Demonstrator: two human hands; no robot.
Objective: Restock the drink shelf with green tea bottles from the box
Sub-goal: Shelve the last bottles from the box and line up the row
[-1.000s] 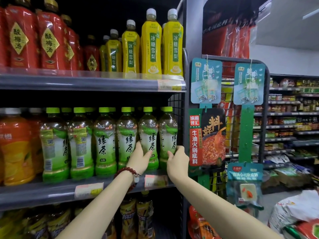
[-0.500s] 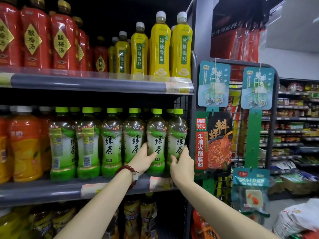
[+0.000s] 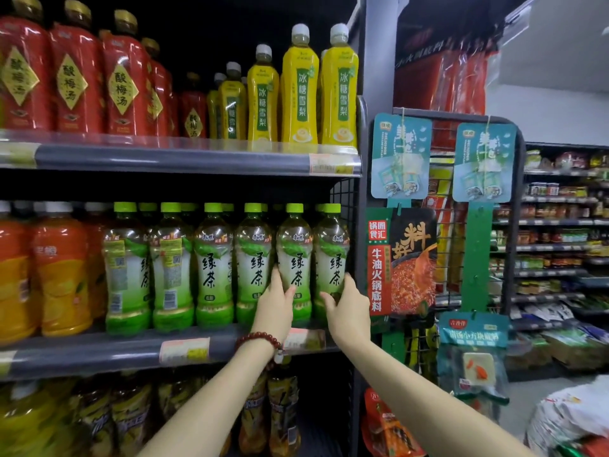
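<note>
On the grey middle shelf (image 3: pixel 99 356) of a shop aisle, two full, probably heavy and smooth green tea bottles (image 3: pixel 293 258) at the row's right end are clasped low on the body by the left hand (image 3: pixel 273 308) and right hand (image 3: pixel 349 311), fingers curled round them.

A dim shop aisle: grey metal shelving (image 3: pixel 184 159), a wire rack (image 3: pixel 445 245) hung with packets, further stocked shelves (image 3: pixel 560 222) against a pale wall (image 3: pixel 543 117).
</note>
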